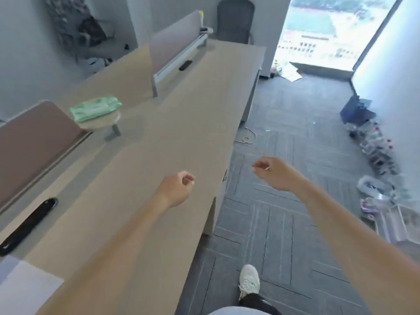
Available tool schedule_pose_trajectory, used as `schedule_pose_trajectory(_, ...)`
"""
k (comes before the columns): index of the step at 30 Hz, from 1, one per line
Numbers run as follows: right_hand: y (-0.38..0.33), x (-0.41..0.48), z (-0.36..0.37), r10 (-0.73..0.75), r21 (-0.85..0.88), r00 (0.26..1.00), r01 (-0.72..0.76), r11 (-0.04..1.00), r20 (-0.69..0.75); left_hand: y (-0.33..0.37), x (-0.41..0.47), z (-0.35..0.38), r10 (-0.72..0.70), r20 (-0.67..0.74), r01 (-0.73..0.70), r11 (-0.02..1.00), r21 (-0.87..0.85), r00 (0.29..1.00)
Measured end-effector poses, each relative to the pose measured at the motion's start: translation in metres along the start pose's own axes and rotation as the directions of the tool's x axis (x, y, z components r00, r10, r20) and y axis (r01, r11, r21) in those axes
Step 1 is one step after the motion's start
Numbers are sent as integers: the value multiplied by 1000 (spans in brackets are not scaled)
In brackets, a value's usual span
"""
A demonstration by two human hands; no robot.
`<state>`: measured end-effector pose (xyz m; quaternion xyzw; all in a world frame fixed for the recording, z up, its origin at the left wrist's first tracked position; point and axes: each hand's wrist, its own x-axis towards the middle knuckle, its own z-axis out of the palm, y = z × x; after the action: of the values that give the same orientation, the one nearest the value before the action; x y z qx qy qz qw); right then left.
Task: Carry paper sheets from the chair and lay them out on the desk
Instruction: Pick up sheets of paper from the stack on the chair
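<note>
I am walking beside a long wooden desk (181, 123). My left hand (176, 187) hovers over the desk's right edge with its fingers loosely curled, holding nothing. My right hand (272, 171) hangs over the carpet, also loosely curled and without anything in it. A white paper sheet (27, 289) lies on the desk at the bottom left corner of the view. A grey office chair (235, 19) stands at the desk's far end; its seat is hidden. Loose papers (291, 71) lie on the floor by the window.
A green wipes pack (95, 108) rests on a small round stand. Brown divider panels (34, 142) run along the desk's left side, with a black cable cover (29, 226) beside them. Bottles and boxes (377, 146) line the right wall. A cable (246, 138) lies on the carpet.
</note>
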<state>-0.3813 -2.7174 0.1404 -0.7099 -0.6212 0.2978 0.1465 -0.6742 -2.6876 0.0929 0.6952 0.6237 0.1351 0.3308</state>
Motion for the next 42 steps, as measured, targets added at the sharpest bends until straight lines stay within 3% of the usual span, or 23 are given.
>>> schedule_pose_trajectory(4,95,9,-57,124,50,986,-119,992,-108,89,71,48,142,195,-172,974,148,970)
schedule_pose_trajectory(14,252,79,-194,225,-32,959,-233,972,-172,277,230,150,321,323,-404,883,237,890)
schedule_pose_trajectory(26,313,317,-300,193,-80,977,-200,976,-90,360,472,178,318,322,-391,900,194,892)
schedule_pose_trajectory(34,321,496,-381,232,9,963,-233,973,-135,448,661,168,349,351,-446,858,253,869)
schedule_pose_trajectory(42,392,680,-456,201,-2,975,-202,979,-90,506,854,186,284,353,-390,876,283,892)
